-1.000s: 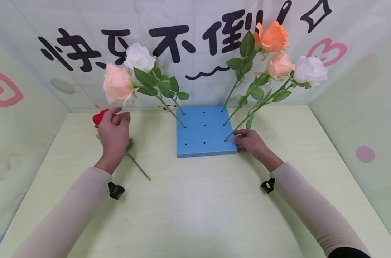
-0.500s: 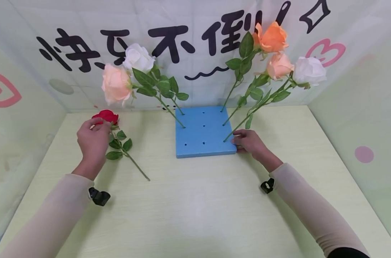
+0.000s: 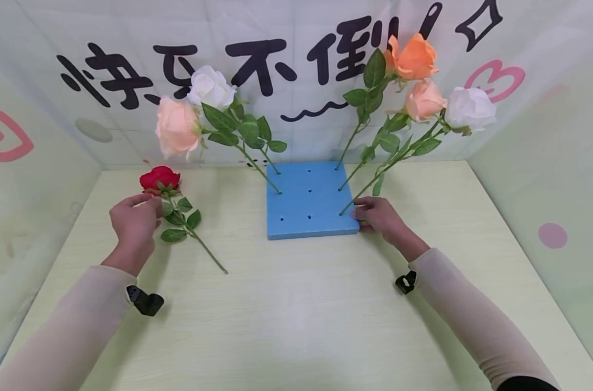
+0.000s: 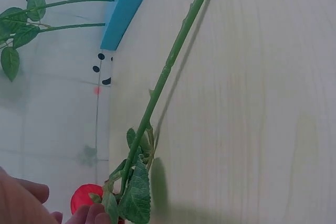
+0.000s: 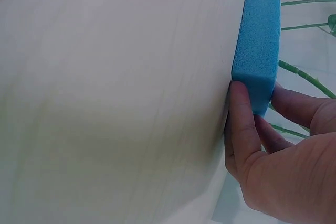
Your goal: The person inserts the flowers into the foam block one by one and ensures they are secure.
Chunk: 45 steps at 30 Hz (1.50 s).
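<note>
A red rose (image 3: 160,180) lies on the left of the table, its leafy green stem (image 4: 167,72) slanting toward the front. My left hand (image 3: 136,222) is at the stem just below the bloom; in the left wrist view the thumb stands apart from the fingers (image 4: 93,216), which are beside the leaves. Whether they touch the stem is unclear. My right hand (image 3: 382,217) holds the right front corner of the blue foam board (image 3: 296,203). In the right wrist view its thumb (image 5: 296,103) is at the upper face, with the fingers against the side and lower edge.
From holes in the board rise several artificial roses: a white (image 3: 211,88) and a peach one (image 3: 178,127) lean left; an orange (image 3: 414,57), a peach (image 3: 425,100) and a white one (image 3: 471,108) lean right. A printed cloth (image 3: 257,125) hangs behind the table.
My left hand has moved left and down from above the red rose to beside its stem, uncovering the bloom and leaves. My right hand and the board have stayed put.
</note>
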Each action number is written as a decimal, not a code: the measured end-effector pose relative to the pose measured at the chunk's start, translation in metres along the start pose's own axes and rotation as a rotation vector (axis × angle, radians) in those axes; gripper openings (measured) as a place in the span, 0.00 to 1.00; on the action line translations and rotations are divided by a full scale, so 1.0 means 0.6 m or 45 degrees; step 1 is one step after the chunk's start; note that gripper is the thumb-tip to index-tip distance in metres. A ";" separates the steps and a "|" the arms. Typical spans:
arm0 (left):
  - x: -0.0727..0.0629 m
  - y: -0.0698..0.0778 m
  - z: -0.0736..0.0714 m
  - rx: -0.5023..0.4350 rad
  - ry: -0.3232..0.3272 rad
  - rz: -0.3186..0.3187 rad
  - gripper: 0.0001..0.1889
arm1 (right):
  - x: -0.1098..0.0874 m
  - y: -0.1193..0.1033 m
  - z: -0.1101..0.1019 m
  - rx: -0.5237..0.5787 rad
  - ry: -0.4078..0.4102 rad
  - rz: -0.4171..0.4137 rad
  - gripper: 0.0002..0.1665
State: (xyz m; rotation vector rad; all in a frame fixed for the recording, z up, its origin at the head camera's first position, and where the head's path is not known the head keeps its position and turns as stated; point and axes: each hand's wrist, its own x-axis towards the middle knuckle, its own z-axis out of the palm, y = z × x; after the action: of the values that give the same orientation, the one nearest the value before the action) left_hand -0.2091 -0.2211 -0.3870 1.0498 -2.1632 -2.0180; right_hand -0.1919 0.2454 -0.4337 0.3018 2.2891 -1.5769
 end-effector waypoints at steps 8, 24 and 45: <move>0.009 -0.019 -0.002 -0.002 0.007 -0.126 0.15 | 0.001 0.002 0.002 -0.001 0.000 0.009 0.28; 0.025 -0.053 0.016 0.371 -0.021 -0.098 0.27 | 0.001 0.009 0.005 0.005 -0.002 0.011 0.28; 0.037 -0.048 0.047 0.683 -0.101 0.018 0.37 | 0.002 -0.002 -0.001 -0.003 -0.009 0.006 0.28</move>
State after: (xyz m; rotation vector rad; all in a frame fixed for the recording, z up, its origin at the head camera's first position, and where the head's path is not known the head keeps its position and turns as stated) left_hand -0.2252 -0.2047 -0.4268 0.9894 -2.8301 -1.5212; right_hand -0.1937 0.2456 -0.4329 0.3000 2.2830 -1.5709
